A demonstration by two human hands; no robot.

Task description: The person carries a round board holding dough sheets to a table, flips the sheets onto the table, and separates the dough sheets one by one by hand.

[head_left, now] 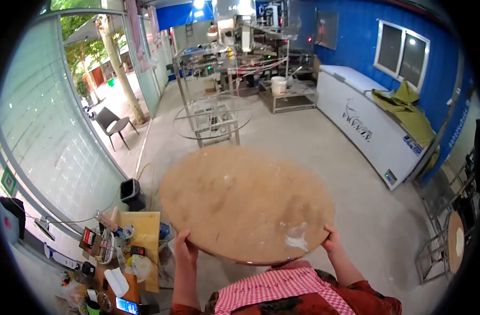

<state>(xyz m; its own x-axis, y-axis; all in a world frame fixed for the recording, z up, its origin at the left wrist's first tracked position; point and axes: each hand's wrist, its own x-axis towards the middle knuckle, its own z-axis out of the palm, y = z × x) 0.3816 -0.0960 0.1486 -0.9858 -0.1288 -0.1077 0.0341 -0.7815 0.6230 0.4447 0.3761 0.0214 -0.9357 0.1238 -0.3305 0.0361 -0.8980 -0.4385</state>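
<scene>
A large round brown board (pixel 245 199) is held out in front of the body, with a whitish patch near its lower right edge. My left hand (pixel 184 245) grips the board's lower left rim, the thumb showing at the edge. At the lower right rim, my right hand (pixel 332 240) holds the other side. The fingers under the board are hidden. Below the board a red checked apron (pixel 271 286) covers the body.
Ahead stands a round glass-topped table (pixel 212 116) before metal machinery. A white chest freezer (pixel 366 123) lines the right wall. A cluttered wooden table (pixel 152 236) and black bin (pixel 132 193) are at left; a round-topped stand (pixel 452 241) is at right.
</scene>
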